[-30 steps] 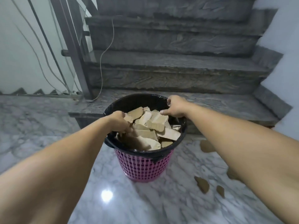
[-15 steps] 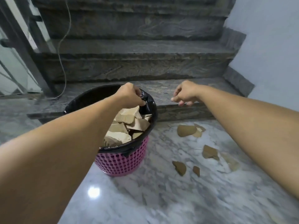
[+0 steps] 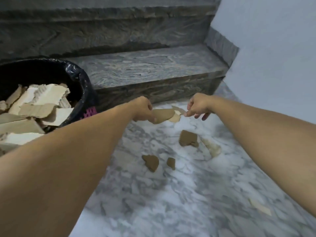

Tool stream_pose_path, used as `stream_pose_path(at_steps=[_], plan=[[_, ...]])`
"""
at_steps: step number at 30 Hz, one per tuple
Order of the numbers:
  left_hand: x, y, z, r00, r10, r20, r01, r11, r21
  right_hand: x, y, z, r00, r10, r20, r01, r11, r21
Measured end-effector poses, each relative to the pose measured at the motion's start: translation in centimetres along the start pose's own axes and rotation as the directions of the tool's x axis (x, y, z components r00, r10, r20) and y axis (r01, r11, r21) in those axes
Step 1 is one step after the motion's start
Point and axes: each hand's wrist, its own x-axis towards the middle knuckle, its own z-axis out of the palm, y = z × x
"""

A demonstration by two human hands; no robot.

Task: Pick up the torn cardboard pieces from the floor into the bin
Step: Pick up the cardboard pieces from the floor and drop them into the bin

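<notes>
The pink bin (image 3: pixel 91 112) with a black liner (image 3: pixel 82 77) stands at the left, heaped with torn cardboard (image 3: pixel 42 100). To its right, at the foot of the stair, my left hand (image 3: pixel 143 110) is closed on the edge of a large brown cardboard piece (image 3: pixel 163 114) lying on the floor. My right hand (image 3: pixel 196 106) pinches the tip of a pale cardboard strip (image 3: pixel 180 112) beside it. More brown pieces (image 3: pixel 188 138) (image 3: pixel 151 162) (image 3: pixel 171 163) and a pale one (image 3: pixel 212 147) lie nearer to me.
The marble floor (image 3: pixel 188 194) spreads toward me, with another pale scrap (image 3: pixel 259 206) at the lower right. A dark stone step (image 3: pixel 153 69) rises just behind the hands. A pale wall (image 3: pixel 273 48) closes off the right side.
Both hands have left the bin's rim and come down to the right, onto the cardboard pieces at the foot of the step. The view has swung right, and the bin now sits at the left edge.
</notes>
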Motion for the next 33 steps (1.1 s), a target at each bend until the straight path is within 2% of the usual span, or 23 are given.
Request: stream_pose_path(at_steps=[2,5,8,10,14,17,20,23,27,33], plan=[[1.7,-0.8,3.1,0.997,-0.061,0.036,0.058,0.996,0.063,1.2,2.9,1.2,0.999,0.040,0.008,-0.040,0.999,-0.020],[3.1,-2.5,8.4,0.983,-0.149,0.104,0.127,0.974,0.188,2.6,6.8,3.8,0.995,0.091,-0.026,-0.095,0.978,-0.188],[4.3,-4.2,13.2,0.959,-0.227,0.169,0.188,0.958,0.218,3.5,10.5,7.0,0.990,0.135,-0.042,-0.141,0.925,-0.352],[4.5,-5.1,15.7,0.954,-0.245,0.175,0.199,0.949,0.246,3.9,13.0,9.3,0.986,0.159,-0.056,-0.169,0.916,-0.364],[4.5,-6.1,18.1,0.986,-0.147,0.074,0.123,0.958,0.260,4.2,16.2,12.3,0.969,0.188,-0.160,-0.231,0.919,-0.320],[4.6,-6.7,18.3,0.995,-0.092,0.045,0.081,0.974,0.213,4.5,17.0,12.1,0.961,0.235,-0.144,-0.267,0.927,-0.265],[4.8,-7.3,18.1,0.991,-0.121,0.055,0.111,0.982,0.154,6.2,18.2,11.6,0.968,0.223,-0.116,-0.250,0.902,-0.354],[5.5,-7.5,17.7,0.989,-0.101,0.106,0.100,0.995,0.016,6.4,16.6,10.5,0.988,0.136,-0.075,-0.154,0.906,-0.393],[6.1,-5.8,18.2,0.995,0.042,0.087,-0.028,0.986,-0.165,6.6,13.1,8.9,0.995,0.053,-0.083,-0.074,0.957,-0.279],[5.9,-3.0,21.0,0.980,0.190,0.051,-0.188,0.982,-0.035,7.6,10.3,10.3,0.996,-0.088,0.000,0.084,0.947,-0.311]])
